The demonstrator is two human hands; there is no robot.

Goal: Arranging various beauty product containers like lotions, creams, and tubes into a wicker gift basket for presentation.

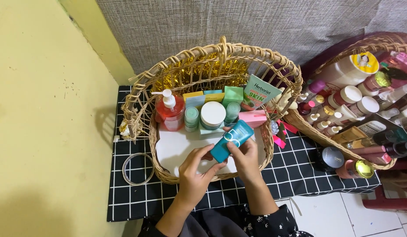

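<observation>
**A:** Head view — what do the hands hold?

**B:** Both grip a teal tube (232, 140) tilted above the white floor of the wicker basket (168, 175). The left hand (197, 171) pinches the tube's lower end from about 7 o'clock; the right hand (246, 157) wraps fingers around its middle from 4 o'clock. Neither hand is spread; both are closed on the tube.

**A:** And what sits around it?

**B:** At 12 o'clock from the tube stands a white-lidded jar (212, 115). At 10 o'clock is a red pump bottle (170, 112), with a small pale green jar (191, 117) between them. A pink box (253, 117) lies at 1 o'clock, and a green sachet (257, 93) leans behind it. Gold tinsel (199, 70) lines the basket's back wall.

**A:** Outside the basket?

**B:** The basket rests on a black checked cloth (300, 171) covering the counter. A ring of clear tape (137, 169) lies at 9 o'clock, just beside the basket. At 3 o'clock a second basket (308, 127) is packed with bottles and jars.
</observation>
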